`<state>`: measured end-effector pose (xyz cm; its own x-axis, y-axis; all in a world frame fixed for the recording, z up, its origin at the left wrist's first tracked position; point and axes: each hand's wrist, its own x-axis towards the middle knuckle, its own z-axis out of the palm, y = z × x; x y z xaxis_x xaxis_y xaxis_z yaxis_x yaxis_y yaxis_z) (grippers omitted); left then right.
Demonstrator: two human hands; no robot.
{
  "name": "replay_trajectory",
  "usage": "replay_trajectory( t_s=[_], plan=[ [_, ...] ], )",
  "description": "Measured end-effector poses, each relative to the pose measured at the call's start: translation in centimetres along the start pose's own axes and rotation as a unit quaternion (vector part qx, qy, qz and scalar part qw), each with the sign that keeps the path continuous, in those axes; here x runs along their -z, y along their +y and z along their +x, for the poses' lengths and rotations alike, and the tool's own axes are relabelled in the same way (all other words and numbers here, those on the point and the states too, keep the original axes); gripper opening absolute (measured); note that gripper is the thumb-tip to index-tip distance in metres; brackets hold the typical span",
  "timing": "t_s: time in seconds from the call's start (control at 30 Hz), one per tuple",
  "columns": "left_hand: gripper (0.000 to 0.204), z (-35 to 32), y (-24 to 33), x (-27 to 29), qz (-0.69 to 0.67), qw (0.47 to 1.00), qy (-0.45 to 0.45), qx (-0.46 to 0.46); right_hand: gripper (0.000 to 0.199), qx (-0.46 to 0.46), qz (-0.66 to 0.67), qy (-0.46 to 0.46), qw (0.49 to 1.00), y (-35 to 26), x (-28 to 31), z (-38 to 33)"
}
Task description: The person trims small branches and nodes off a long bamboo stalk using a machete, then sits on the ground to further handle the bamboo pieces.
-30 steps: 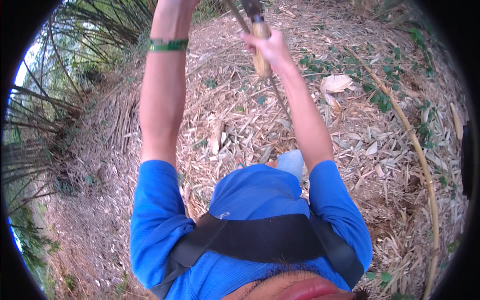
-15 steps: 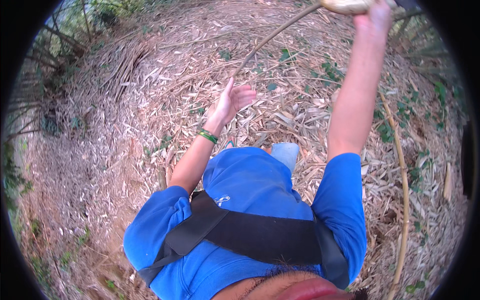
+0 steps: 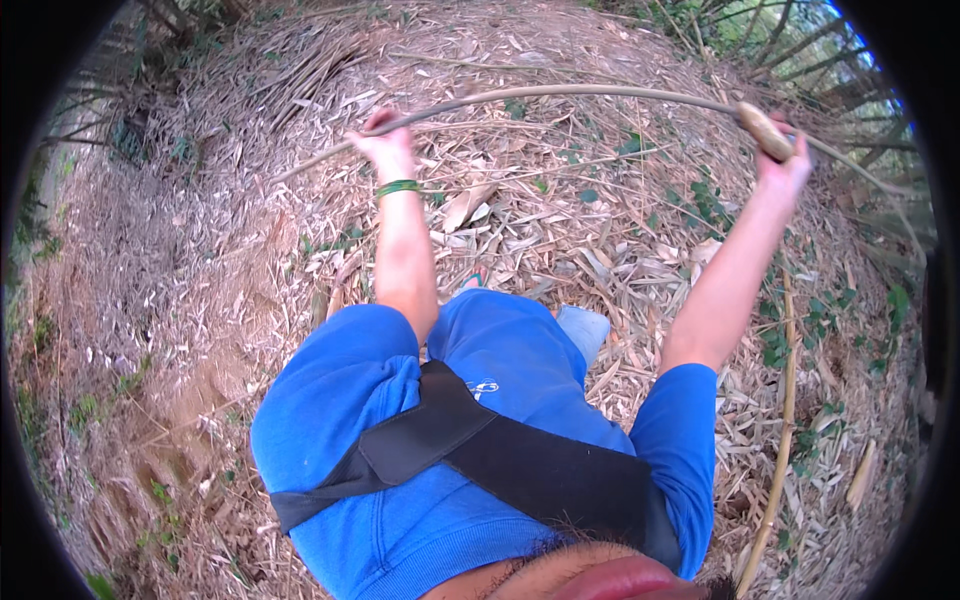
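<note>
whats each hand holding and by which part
The left hand holds the long stick toward its left end; the right hand holds a wooden handle toward its right end. Whether that hand also holds the stick cannot be told.

No readable text, label, number or sign in view. Only candidate: a small white mark (image 3: 484, 387) on the front of the blue shirt (image 3: 530, 345), just beside the edge of the black chest strap (image 3: 550, 475); thin, looped outline, too small and soft to tell whether lettering or emblem. Strap surface and green wristband (image 3: 398, 187): nothing legible on either.
</note>
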<state>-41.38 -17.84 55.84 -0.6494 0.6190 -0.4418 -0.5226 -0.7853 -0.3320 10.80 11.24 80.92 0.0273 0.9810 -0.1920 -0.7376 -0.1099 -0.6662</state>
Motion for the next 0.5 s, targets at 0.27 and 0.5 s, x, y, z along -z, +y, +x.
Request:
replay_trajectory(
  t_s=[0.27, 0.5],
  plan=[
    [0.063, -9.7, 0.6, -18.6, 0.321, 0.898, -0.126, -0.274, 0.015, -0.257, -0.407, 0.036, 0.876, 15.7, 22.5, -5.4],
    [0.063, -12.7, -6.0, -14.1, 0.399, 0.870, -0.104, -0.269, 0.024, -0.259, -0.465, 0.180, 0.827, 25.7, 28.7, -19.6]
  ],
)
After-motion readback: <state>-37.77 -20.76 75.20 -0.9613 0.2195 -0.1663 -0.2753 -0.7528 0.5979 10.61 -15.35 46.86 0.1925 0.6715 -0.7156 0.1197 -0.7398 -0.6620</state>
